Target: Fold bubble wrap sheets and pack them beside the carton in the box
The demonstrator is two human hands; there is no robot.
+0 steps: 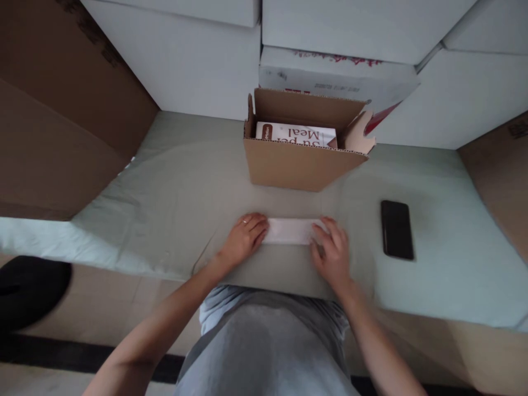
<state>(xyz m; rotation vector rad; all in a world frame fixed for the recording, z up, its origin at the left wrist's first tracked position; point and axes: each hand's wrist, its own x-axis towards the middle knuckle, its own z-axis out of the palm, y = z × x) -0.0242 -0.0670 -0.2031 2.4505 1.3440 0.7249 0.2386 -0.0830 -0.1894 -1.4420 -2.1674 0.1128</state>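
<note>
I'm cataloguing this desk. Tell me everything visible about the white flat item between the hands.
The white flat item is a small, thin rectangle, perhaps paper; any print is too blurred to read. It lies flat, long side across, on the cloth-covered table, apart from the open cardboard box behind it. The left hand touches its left end, the right hand its right end.

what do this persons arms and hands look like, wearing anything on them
Both forearms are bare, with no sleeve, watch or band in view. The left hand has a thin, light-coloured ring on one finger. The right hand shows no ring and no glove. Below the arms, the person wears a grey top.
</note>
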